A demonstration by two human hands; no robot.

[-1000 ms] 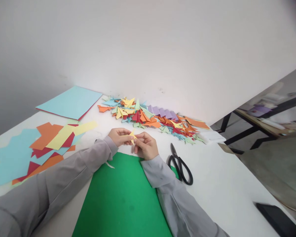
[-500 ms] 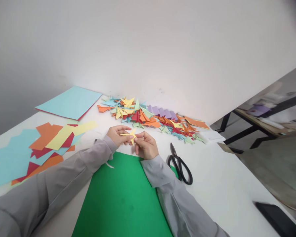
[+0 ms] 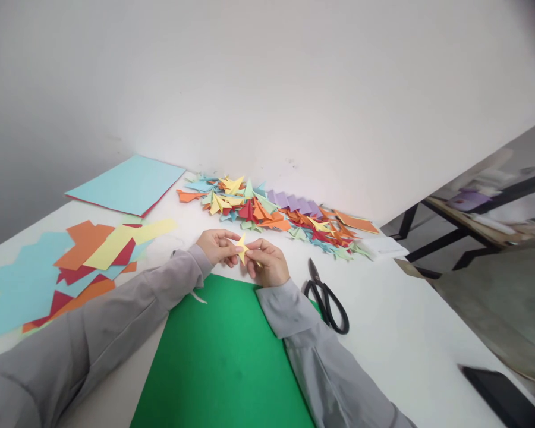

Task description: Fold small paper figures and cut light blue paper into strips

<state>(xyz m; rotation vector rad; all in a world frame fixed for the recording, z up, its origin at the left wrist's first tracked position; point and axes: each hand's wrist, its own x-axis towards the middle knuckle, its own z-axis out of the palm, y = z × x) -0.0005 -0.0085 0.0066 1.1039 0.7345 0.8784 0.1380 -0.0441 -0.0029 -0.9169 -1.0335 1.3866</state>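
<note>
yellow folded-paper piece (image 3: 242,249), spiky at its ends, is pinched between thumb and fingers of both the left hand (image 3: 214,246) and right hand (image 3: 271,265), each nearly closed, over a white table (image 3: 401,333) just beyond a green sheet (image 3: 225,356). probably light, crisp and easily creased, it would be best held lightly along its folds. folded paper shapes (image 3: 255,209) lie heaped near a pale wall (image 3: 267,89), black-handled scissors (image 3: 321,284) to the right.
</note>
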